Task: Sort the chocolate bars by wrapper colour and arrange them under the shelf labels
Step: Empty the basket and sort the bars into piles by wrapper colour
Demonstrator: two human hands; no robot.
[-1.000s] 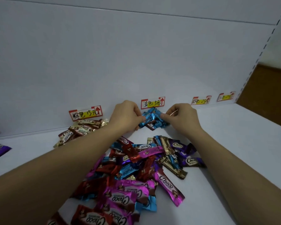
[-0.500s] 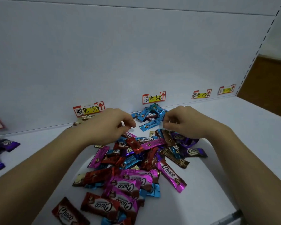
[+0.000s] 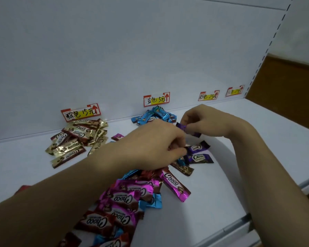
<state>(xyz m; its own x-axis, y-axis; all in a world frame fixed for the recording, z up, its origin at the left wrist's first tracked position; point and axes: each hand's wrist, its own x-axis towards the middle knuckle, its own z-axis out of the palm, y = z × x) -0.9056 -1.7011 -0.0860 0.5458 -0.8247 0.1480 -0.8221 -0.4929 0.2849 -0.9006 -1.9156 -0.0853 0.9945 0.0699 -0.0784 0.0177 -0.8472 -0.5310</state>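
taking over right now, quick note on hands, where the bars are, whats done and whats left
Right hand pinches a purple bar.
Left hand is curled over the mixed pile; whether it grips anything is unclear.
Done: gold bars lie under the left label, blue bars under the blue label.
Left: the mixed pile of pink, red, blue and brown bars, plus two purple ones by the left hand.
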